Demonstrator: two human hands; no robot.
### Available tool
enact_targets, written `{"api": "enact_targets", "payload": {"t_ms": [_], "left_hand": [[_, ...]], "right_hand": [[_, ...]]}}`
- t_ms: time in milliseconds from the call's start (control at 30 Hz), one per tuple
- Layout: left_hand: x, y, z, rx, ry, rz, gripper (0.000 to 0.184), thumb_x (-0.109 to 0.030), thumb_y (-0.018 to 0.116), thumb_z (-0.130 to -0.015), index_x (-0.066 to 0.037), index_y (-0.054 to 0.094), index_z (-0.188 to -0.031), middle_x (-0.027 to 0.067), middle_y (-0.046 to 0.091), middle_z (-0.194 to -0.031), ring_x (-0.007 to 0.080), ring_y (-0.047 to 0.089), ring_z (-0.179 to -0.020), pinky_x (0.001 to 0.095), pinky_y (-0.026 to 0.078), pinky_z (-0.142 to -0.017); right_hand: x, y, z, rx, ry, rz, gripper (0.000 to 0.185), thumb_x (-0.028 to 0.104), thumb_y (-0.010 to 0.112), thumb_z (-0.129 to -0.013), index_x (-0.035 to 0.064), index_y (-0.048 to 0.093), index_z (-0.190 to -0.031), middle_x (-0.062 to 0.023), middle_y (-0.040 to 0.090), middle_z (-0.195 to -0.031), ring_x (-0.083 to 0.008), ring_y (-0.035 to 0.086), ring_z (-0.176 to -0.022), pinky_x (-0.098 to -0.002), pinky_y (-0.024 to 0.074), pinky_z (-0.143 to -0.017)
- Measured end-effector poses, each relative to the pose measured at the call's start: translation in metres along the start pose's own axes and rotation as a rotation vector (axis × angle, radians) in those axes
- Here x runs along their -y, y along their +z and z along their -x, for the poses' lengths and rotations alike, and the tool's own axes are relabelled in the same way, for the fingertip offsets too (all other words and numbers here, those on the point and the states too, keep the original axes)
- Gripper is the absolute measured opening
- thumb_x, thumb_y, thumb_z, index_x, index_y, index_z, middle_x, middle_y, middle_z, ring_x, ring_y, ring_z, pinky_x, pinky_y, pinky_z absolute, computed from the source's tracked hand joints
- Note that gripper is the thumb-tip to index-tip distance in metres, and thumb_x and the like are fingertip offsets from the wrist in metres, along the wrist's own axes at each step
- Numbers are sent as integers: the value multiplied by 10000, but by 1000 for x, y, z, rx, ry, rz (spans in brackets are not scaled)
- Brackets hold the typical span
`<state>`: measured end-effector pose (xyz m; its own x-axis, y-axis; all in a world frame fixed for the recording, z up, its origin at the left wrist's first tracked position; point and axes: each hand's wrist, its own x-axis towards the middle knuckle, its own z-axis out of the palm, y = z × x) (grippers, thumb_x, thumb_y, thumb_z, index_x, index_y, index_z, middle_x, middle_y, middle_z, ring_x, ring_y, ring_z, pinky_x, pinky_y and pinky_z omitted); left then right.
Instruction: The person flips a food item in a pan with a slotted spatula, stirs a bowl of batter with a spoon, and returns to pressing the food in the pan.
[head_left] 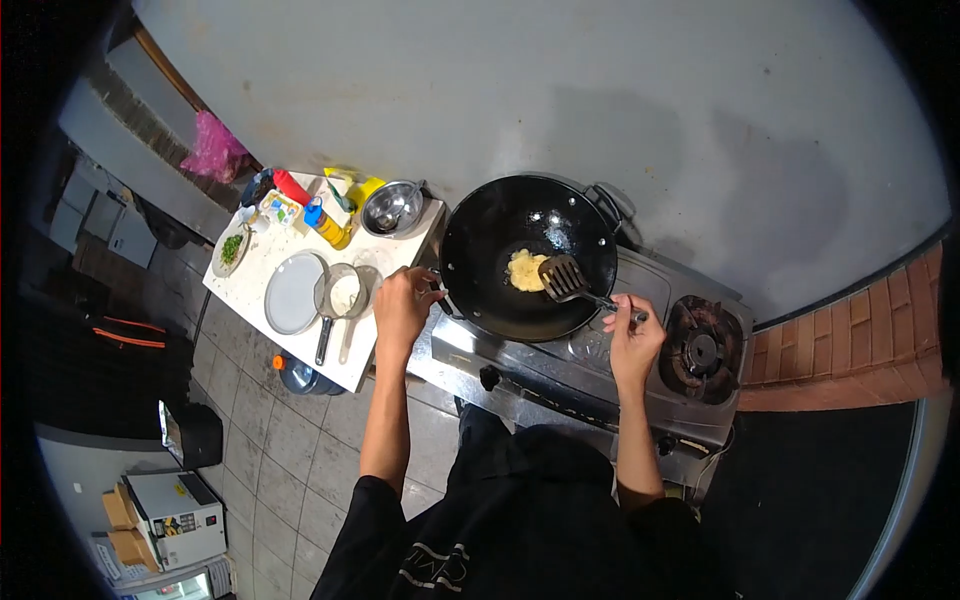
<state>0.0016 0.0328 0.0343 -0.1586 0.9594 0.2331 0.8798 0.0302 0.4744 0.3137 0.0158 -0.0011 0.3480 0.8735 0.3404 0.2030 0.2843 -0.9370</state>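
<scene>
A black wok (490, 225) sits on the left side of the steel gas stove. In it lies a yellow piece of egg-like food (524, 270), a little right of the wok's middle. My right hand (636, 330) is closed round the handle of a black slotted spatula (566, 278), whose blade touches or overlaps the food's right edge. At the wok's left side my left hand (402, 302) has its fingers curled on the wok's side handle (446, 298).
The stove's right burner (702, 348) is bare. On the white table (372, 352) at left are a grey plate (293, 292), a strainer (341, 294) with white contents, a metal bowl (391, 208), a yellow bottle (328, 228) and a plate of chopped greens (232, 249). A grey wall stands behind.
</scene>
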Motion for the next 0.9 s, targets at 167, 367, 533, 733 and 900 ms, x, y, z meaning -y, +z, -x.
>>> {"api": "enact_targets", "payload": {"t_ms": [167, 367, 533, 733, 900], "left_hand": [[-3, -4, -7, 60, 7, -59, 256, -170, 839, -632, -103, 732, -855, 79, 669, -765, 284, 657, -739, 393, 493, -654], [0, -5, -10, 85, 14, -103, 251, -213, 848, -625, -114, 732, -824, 61, 674, -733, 271, 667, -721, 395, 503, -634], [2, -4, -6, 60, -7, -65, 260, -239, 848, -628, -115, 730, -824, 47, 664, -696, 265, 665, -690, 384, 503, -615], [5, -1, -3, 35, -37, -72, 278, -260, 847, -644, -99, 723, -834, 51, 666, -709, 267, 660, -681, 383, 499, -612], [2, -2, -1, 27, -44, -49, 288, -265, 843, -656, -89, 712, -842, 58, 659, -705, 269, 649, -671, 385, 487, -605]], "right_hand": [[0, 0, -6, 2, -9, -20, 116, 59, 604, -933, -54, 631, -939, -89, 681, -832, -123, 646, -619, -246, 526, -515], [-1, 2, -14, 78, -19, 72, 101, 54, 628, -913, -44, 634, -933, -98, 672, -790, -128, 643, -613, -257, 516, -532], [-4, 8, -16, 141, -31, 71, 89, 62, 646, -902, -24, 626, -900, -81, 638, -703, -126, 616, -580, -267, 475, -538], [-10, 13, -15, 245, -58, 86, 115, 69, 601, -945, -43, 622, -958, -78, 662, -863, -105, 625, -643, -229, 507, -546], [-6, 24, -12, 197, -50, 15, 74, 58, 648, -903, -8, 614, -900, -58, 605, -664, -93, 555, -542, -246, 427, -509]]}}
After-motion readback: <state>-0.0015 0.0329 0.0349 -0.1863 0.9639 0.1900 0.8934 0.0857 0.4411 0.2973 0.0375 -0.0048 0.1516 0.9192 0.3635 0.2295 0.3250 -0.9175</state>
